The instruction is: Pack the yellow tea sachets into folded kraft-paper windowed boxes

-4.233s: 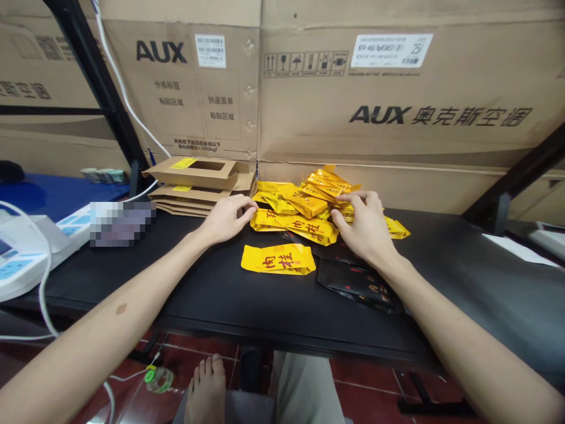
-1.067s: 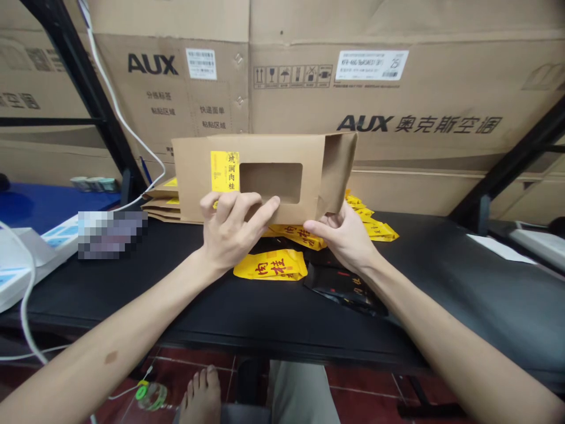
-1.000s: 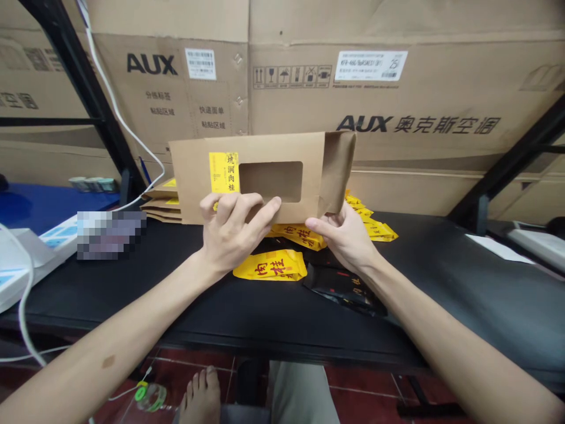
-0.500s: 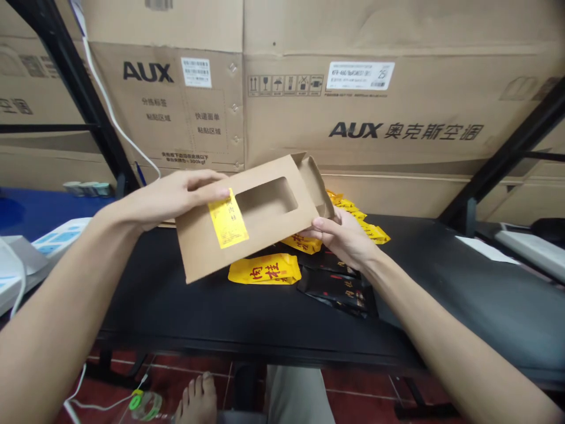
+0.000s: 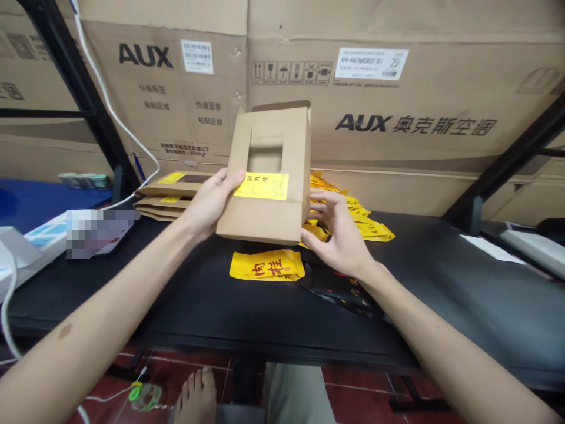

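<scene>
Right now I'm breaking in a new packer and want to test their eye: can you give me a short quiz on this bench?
1. True or false: the left hand holds the kraft box upright, off the black table.
2. Relative to the window, the box's yellow label sits: A above, B below, C to the right.
3. What is stacked on the table left of the held box?
Key: 1 true. 2 B. 3 flat kraft boxes.
</scene>
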Motion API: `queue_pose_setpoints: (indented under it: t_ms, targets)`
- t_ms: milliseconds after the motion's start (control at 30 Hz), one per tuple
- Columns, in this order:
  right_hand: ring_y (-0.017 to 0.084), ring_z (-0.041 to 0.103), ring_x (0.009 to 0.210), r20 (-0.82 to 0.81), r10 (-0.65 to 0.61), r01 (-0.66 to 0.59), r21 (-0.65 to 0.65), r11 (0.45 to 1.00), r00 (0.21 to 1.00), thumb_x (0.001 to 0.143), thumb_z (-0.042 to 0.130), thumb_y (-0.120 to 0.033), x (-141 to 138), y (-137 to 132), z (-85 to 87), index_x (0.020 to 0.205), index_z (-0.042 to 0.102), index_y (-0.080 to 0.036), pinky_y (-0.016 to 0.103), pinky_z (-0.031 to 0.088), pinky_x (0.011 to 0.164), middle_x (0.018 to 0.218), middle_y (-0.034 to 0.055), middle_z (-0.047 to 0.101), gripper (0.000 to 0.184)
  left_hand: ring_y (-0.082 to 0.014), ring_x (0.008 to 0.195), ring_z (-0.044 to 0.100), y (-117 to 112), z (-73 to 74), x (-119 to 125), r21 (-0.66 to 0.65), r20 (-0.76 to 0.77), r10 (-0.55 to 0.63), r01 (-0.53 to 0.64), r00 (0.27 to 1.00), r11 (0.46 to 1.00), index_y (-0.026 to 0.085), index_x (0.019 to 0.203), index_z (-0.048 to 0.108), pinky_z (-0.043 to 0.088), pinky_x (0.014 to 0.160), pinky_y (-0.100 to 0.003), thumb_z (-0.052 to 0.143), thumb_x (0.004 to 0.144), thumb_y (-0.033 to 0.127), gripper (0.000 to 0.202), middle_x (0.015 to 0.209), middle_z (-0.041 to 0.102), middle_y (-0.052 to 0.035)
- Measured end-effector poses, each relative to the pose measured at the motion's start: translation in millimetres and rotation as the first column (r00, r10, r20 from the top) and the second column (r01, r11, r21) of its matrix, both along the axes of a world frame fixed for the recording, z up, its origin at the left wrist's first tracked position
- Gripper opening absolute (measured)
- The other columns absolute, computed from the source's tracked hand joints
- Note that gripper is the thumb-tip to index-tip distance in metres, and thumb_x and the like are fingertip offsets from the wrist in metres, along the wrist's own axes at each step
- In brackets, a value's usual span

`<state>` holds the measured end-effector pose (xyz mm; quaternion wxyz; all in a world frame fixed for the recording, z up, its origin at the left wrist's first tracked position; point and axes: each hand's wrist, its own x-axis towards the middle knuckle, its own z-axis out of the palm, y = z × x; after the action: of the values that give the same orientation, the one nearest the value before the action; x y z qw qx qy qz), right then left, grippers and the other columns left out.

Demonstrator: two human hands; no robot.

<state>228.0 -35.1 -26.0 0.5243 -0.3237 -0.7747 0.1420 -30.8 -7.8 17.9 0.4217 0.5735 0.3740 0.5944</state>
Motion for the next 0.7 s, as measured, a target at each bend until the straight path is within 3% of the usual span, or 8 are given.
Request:
queue_pose_setpoints:
  t_ms: [100,167,267,333,433,533,600,700]
  targets:
    - [0.031,0.054,0.142,0.142,-0.099,0.066,0.217,0.974,0.985,0.084,0.077,-0.034,1,-1,-0.7,0.134,0.049,-0.027,0.055,0.058,0.109,0.148,0.0154,0.052,0.057,-0.0322,0.126,0.07,-1,-15.4,7,-0.002,0.015,-0.004,0.004,1.0,1.0,0.018,0.123,0.068,0.055,0.111,-0.049,0.068,0.093,0.051,0.045,0.129,0.077,-0.0136]
    - [0.032,0.053,0.144,0.156,-0.164,0.114,0.285,0.952,0.974,0.085,0.076,-0.031,3,0,0.6,0.132,0.053,-0.026,0.057,0.058,0.11,0.149,0.0158,0.052,0.052,-0.0331,0.142,0.06,-2,-22.7,7,0.054,-0.007,-0.02,0.02,1.0,0.998,0.021,0.139,0.061,0.046,0.121,-0.051,0.065,0.096,0.051,0.053,0.148,0.068,-0.0126]
    - [0.031,0.058,0.138,0.15,-0.174,0.128,0.275,0.953,0.973,0.085,0.076,-0.03,4,3,1.6,0.124,0.057,-0.026,0.057,0.059,0.108,0.146,0.0135,0.057,0.044,-0.0302,0.163,0.033,-2,-28.5,5,0.192,-0.089,-0.02,0.037,0.996,0.981,0.036,0.156,0.048,0.028,0.133,-0.052,0.064,0.096,0.046,0.063,0.173,0.044,-0.0014]
    - [0.029,0.062,0.133,0.101,-0.151,0.125,0.226,0.966,0.983,0.084,0.077,-0.032,5,6,1.1,0.119,0.056,-0.026,0.054,0.06,0.107,0.14,0.0115,0.062,0.041,-0.0289,0.166,0.025,-4,-29.4,4,0.239,-0.153,-0.039,0.075,0.987,0.968,0.037,0.155,0.05,0.022,0.135,-0.052,0.063,0.096,0.044,0.061,0.176,0.038,0.0023]
    - [0.027,0.067,0.122,-0.032,-0.184,0.187,0.14,0.972,0.982,0.081,0.081,-0.043,7,9,0.3,0.115,0.054,-0.026,0.052,0.059,0.109,0.129,0.0108,0.066,0.047,-0.0327,0.157,0.044,-8,-28.5,1,0.149,-0.158,-0.215,0.239,0.964,0.96,0.031,0.15,0.058,0.034,0.13,-0.058,0.055,0.097,0.041,0.054,0.166,0.053,-0.003]
    - [0.026,0.07,0.113,-0.094,-0.248,0.255,0.075,0.964,0.964,0.078,0.084,-0.054,11,10,0.4,0.114,0.052,-0.028,0.052,0.059,0.107,0.121,0.0097,0.067,0.054,-0.033,0.147,0.056,-11,-29.0,-2,0.094,-0.169,-0.395,0.414,0.903,0.905,0.033,0.151,0.058,0.048,0.12,-0.059,0.056,0.091,0.03,0.06,0.158,0.061,-0.0035]
    - [0.026,0.07,0.112,-0.085,-0.253,0.258,0.064,0.964,0.964,0.08,0.082,-0.056,14,10,-0.1,0.116,0.052,-0.029,0.052,0.06,0.105,0.12,0.009,0.067,0.054,-0.032,0.148,0.054,-10,-31.5,-4,0.147,-0.23,-0.411,0.449,0.882,0.881,0.036,0.151,0.057,0.048,0.122,-0.056,0.066,0.087,0.025,0.065,0.16,0.06,-0.003]
    - [0.026,0.069,0.117,-0.04,-0.211,0.214,0.085,0.973,0.977,0.086,0.078,-0.052,16,9,-2.3,0.132,0.051,-0.032,0.05,0.062,0.103,0.13,0.0097,0.064,0.056,-0.0317,0.148,0.055,-6,-36.7,-4,0.226,-0.279,-0.342,0.407,0.897,0.885,0.036,0.147,0.059,0.046,0.123,-0.055,0.078,0.086,0.028,0.064,0.162,0.057,-0.005]
